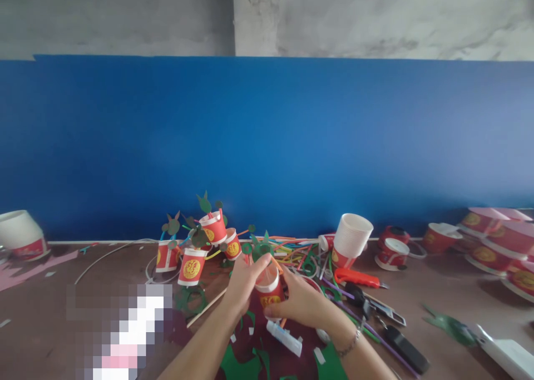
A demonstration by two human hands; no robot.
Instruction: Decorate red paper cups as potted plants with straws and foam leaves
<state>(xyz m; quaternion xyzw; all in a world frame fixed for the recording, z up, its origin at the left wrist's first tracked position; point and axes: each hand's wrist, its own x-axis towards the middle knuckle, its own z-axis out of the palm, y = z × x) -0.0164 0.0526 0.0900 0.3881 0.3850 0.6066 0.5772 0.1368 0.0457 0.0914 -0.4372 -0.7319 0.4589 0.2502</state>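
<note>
My left hand (245, 280) and my right hand (303, 303) are both wrapped round a small red and white paper cup (270, 292) with a gold emblem, held just above the brown table (62, 319). A thin stick pokes out of the cup's top by my left fingers. Behind it stands a cluster of similar red cups (196, 252) joined by coloured straws and topped with green paper shapes. A white glue tube (284, 338) lies under my hands.
Coloured straws (292, 249) lie in a pile at the back. A white cup stack (349, 240), tape rolls (392, 251), a red utility knife (359, 280), scissors (367, 305) and red bowls (500, 241) sit to the right. Green paper scraps (242, 366) lie near me. A blue wall board (267, 146) runs behind.
</note>
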